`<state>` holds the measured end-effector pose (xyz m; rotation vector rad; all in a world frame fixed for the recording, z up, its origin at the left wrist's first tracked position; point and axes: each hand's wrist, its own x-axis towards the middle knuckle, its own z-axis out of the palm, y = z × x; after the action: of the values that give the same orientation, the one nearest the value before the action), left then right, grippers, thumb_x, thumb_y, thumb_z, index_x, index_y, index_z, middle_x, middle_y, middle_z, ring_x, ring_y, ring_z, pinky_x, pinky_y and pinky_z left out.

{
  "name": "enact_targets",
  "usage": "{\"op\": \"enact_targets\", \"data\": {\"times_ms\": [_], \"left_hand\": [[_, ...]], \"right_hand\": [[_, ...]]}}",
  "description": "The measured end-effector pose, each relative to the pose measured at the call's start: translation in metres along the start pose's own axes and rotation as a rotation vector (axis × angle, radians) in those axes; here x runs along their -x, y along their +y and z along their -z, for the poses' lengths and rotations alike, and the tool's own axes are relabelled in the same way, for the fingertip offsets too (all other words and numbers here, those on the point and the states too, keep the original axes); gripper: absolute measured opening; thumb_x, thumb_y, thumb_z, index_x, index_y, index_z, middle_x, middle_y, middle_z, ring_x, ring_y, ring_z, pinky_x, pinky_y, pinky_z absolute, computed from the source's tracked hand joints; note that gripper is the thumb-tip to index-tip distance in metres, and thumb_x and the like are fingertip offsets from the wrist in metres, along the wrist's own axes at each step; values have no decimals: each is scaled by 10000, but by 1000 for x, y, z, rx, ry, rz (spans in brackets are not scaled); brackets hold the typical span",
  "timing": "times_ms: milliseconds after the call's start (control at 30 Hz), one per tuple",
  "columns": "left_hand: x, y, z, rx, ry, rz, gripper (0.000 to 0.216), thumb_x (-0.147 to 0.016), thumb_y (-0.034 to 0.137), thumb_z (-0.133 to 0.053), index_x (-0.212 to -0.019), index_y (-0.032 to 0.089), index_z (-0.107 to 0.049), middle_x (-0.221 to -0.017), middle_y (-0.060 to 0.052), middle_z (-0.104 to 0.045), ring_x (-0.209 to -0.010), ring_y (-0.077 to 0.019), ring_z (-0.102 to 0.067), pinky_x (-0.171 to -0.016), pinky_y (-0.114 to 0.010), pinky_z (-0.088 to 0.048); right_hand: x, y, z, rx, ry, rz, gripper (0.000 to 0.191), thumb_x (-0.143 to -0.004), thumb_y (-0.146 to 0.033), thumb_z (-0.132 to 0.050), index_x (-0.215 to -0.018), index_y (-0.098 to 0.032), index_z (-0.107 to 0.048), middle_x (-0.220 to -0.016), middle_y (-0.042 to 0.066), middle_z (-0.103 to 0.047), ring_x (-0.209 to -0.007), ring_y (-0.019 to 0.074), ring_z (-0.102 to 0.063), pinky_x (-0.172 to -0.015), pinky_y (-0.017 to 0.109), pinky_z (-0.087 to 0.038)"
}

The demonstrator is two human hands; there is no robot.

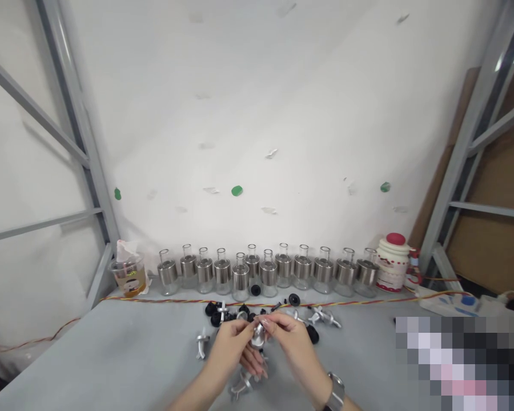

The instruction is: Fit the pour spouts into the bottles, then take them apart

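Both hands meet near the front middle of the table. My left hand [236,343] is closed on a small silver metal pourer spout [258,337], its lower fingers curled underneath. My right hand [286,337] pinches the top of the same part with thumb and forefinger; the pinched tip is hidden by the fingers. Around them lie more silver pourer spouts: one [202,343] to the left, one [241,386] just below the left hand, and a few [324,317] to the right. Black round stoppers [294,299] are scattered behind the hands.
Behind the parts stands a row of several glass bottles with metal sleeves [240,275]. A plastic cup [129,279] is at the left end, a cream jar with a red lid [392,265] at the right. A twisted red-yellow wire [175,301] crosses the table near a power strip [449,302].
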<state>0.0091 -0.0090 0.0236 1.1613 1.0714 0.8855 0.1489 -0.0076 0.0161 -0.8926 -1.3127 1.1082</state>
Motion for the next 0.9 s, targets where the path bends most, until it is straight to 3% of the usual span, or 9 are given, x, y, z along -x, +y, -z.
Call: {"op": "enact_targets", "data": {"times_ms": [167,433,567,633,733,800,900], "left_hand": [[-1,-3,0,-4,3,18,418,-653,565,-541,-652,150,-490,-433,-50,-624,-371,-188,-601,-300,-197,-396],[-1,2,9,-89,58,23,459,-621,584,-562,-669,127,-567,-410,-61,-613,-359,-181,-582,-334,-214,-390],[-6,4,18,-23,87,-26,518,-590,577,-600,-819,113,-621,-429,-34,-612,-375,-174,-579,-359,-221,-397],[-8,5,21,79,124,-85,565,-601,571,-600,-943,121,-598,-474,-23,-623,-401,-162,-583,-385,-220,-411],[-11,6,23,229,154,-146,571,-626,537,-608,-1022,128,-562,-527,-16,-622,-433,-135,-574,-419,-209,-420],[-13,6,24,303,164,-149,526,-631,506,-624,-991,126,-569,-536,-12,-608,-440,-118,-557,-431,-202,-418],[-16,4,25,392,183,-133,486,-627,446,-654,-983,129,-558,-572,-16,-608,-471,-105,-551,-468,-198,-423]], "right_hand": [[1,-10,2,209,14,143,181,-711,-372,-632,-710,-208,-708,-694,24,-602,-700,170,-563,-668,263,-435],[19,-17,-6,488,-171,285,242,-845,-298,-473,-1022,-254,-632,-801,25,-563,-761,150,-532,-692,247,-426],[13,-17,-3,508,-264,283,332,-856,-273,-444,-1182,-265,-509,-946,36,-553,-892,153,-517,-805,261,-412],[2,-17,9,538,-216,271,355,-852,-247,-429,-1202,-250,-485,-1022,49,-534,-961,160,-496,-860,280,-387],[-15,-17,36,699,-64,198,296,-771,-138,-457,-1024,-178,-605,-954,67,-546,-905,178,-511,-835,302,-392],[-22,-17,51,835,-83,131,276,-665,-40,-453,-811,-166,-651,-844,52,-560,-820,179,-524,-786,302,-401],[-20,-15,56,913,-194,141,303,-577,6,-429,-708,-178,-630,-811,34,-563,-827,174,-515,-773,285,-390]]}}
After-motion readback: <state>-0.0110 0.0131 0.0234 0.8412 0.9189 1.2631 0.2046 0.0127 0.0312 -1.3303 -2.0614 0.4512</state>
